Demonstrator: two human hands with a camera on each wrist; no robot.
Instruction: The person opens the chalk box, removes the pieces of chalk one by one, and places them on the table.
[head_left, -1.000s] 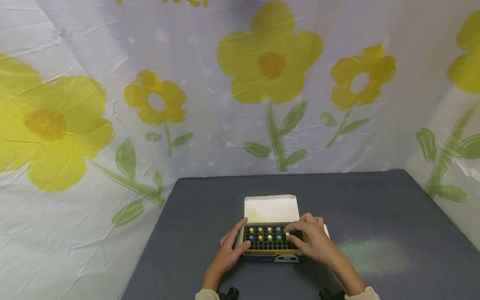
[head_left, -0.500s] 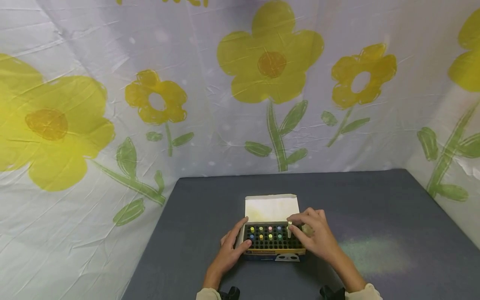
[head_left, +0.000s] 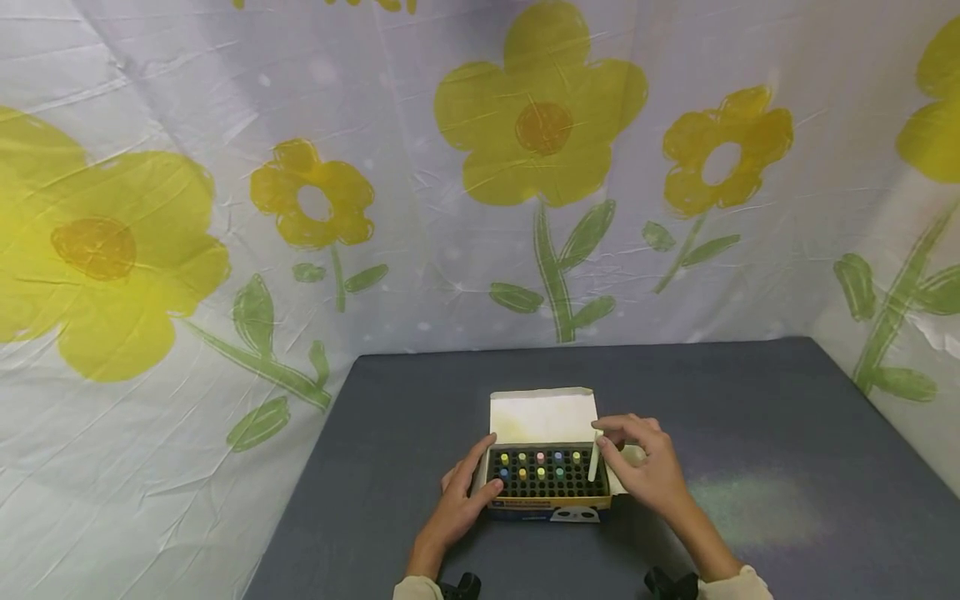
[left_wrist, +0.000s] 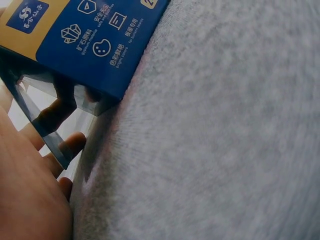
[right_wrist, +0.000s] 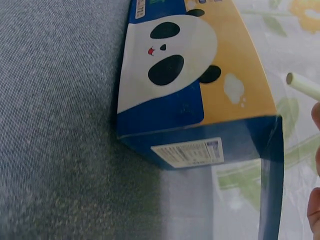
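An opened chalk box (head_left: 551, 504) stands on the table, its white lid raised at the back. Inside, a black holder full of holes carries two rows of coloured chalk tips. My left hand (head_left: 453, 502) holds the box's left end, thumb over the front edge and index finger at the back corner. In the left wrist view, my fingers (left_wrist: 75, 142) show beyond the open end flap. My right hand (head_left: 647, 465) pinches a pale chalk stick (head_left: 594, 460) by its top, slightly tilted, above the holder's right end. That chalk stick (right_wrist: 304, 86) points left in the right wrist view.
The dark grey table (head_left: 420, 408) reaches back to a white flowered cloth (head_left: 412, 183), which also hangs at both sides. A pale chalky smear (head_left: 757, 508) marks the table to the right. An end flap (head_left: 617, 483) sticks out at the box's right side.
My right hand has drawn the pale chalk stick up out of the front row and shifted right with it. A yellowish tip in the back row now shows. The left hand stays put.
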